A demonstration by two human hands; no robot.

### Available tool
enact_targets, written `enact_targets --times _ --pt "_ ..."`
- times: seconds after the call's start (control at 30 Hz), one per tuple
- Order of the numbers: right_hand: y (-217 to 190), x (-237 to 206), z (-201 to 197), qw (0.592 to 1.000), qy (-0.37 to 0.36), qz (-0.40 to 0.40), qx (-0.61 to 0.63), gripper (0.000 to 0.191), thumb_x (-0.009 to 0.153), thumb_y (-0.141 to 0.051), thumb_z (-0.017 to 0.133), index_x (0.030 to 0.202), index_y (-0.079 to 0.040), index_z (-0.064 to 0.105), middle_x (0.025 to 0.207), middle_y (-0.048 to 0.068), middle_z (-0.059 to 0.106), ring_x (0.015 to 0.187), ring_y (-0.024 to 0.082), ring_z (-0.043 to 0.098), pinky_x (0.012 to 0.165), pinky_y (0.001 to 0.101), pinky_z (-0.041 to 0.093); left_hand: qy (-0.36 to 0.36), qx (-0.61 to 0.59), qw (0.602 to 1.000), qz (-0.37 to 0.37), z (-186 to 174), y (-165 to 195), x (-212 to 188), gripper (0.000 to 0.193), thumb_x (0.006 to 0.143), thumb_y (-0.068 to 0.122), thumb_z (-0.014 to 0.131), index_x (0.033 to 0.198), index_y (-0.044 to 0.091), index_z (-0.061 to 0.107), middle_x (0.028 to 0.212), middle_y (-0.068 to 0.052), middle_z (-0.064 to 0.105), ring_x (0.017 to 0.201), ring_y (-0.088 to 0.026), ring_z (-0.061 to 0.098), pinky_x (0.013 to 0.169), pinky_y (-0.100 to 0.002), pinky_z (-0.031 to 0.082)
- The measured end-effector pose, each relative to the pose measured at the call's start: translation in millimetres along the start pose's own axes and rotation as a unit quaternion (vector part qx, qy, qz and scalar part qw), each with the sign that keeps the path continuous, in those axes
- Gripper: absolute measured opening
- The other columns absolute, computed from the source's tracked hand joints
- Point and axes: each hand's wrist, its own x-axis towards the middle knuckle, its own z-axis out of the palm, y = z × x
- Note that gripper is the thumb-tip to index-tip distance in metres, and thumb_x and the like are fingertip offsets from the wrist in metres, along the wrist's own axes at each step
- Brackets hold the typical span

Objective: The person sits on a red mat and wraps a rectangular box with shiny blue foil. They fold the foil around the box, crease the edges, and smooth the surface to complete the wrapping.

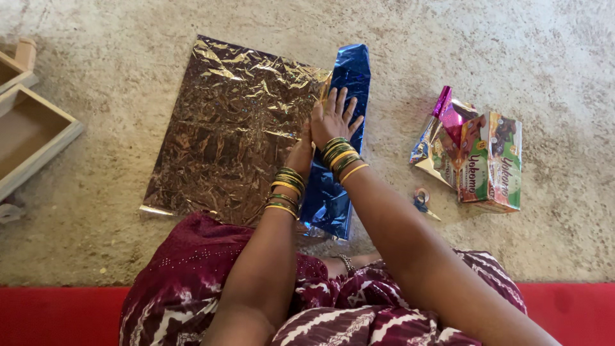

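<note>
Right hand (334, 118) lies flat, fingers spread, pressing blue-wrapped box (339, 141) on floor, at right edge of foil sheet (230, 128). Left hand (301, 150) mostly hidden; grip can't tell. Advice: keep palm pressure firm, pull foil taut & square w/ box edge before creasing.

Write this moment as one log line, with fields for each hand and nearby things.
left hand: on foil sheet edge | right hand: flat on blue folded part | nearby: cartons, tape roll, wooden tray
</note>
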Motion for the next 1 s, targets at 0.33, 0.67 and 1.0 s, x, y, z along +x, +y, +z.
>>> enact_targets --times 0.33,0.67,1.0 --pt "1 2 -5 1.000 -0.019 -0.005 -0.001 0.074 0.101 -0.054 0.023 0.165 -0.016 0.015 0.174 0.006 -0.002 0.158 0.037 -0.009 0.120 0.0669 -0.009 -0.023 0.100 0.969 0.224 -6 1 0 0.030 0.097 0.011 0.051 0.125 0.006 0.063 0.117 -0.016 0.066 0.103 -0.031 0.062 0.085 -0.039 0.051" --pt "2 4 -10 0.999 -0.037 -0.016 -0.010 0.076 0.101 -0.055 0.023 0.165 -0.014 0.014 0.173 0.009 -0.003 0.157 0.039 -0.010 0.118 0.0683 -0.009 -0.098 -0.191 0.975 -0.047 -10 18 0 0.027 0.087 0.010 0.072 0.110 0.003 0.060 0.090 -0.005 0.064 0.072 -0.013 0.056 0.060 -0.027 0.046" --pt "-6 -7 -24 0.987 -0.090 -0.054 -0.120 0.056 0.106 -0.040 0.030 0.160 -0.024 0.035 0.176 0.011 0.004 0.160 0.045 -0.003 0.120 0.0739 0.002 -0.107 -0.181 0.978 -0.004 -6 4 11 0.009 0.097 0.015 0.065 0.101 0.006 0.065 0.077 0.002 0.062 0.060 -0.005 0.051 0.053 -0.024 0.043"
